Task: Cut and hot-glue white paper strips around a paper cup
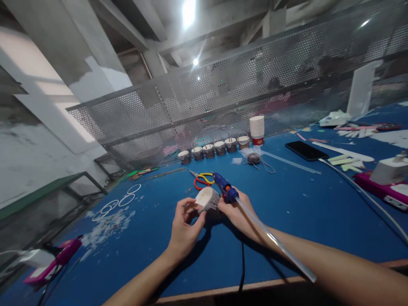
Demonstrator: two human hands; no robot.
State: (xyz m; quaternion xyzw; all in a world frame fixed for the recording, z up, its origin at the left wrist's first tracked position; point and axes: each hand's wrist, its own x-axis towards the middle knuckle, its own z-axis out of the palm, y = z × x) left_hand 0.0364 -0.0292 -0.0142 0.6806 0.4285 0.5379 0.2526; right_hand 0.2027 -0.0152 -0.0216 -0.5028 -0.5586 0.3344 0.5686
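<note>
My left hand (186,227) is closed on a small paper cup (205,198) with a pale inside and grey yarn-like covering around its wall. The cup is tilted, its mouth turned up toward me. In my right hand (237,211) sits a blue glue gun (225,187), a long clear glue stick (277,242) poking out of its back end. The fingers of that hand are close against the cup's right side; whether they touch it I cannot tell. Just beyond the cup lie scissors (201,180) with red and yellow handles.
Several grey-wrapped cups (219,148) stand in a row at the back beside a stack of paper cups (256,129). Near them lies a ball of grey yarn (253,159). A phone (306,150) rests at right, white rings (126,199) at left. Pink power strips (387,193) occupy both sides.
</note>
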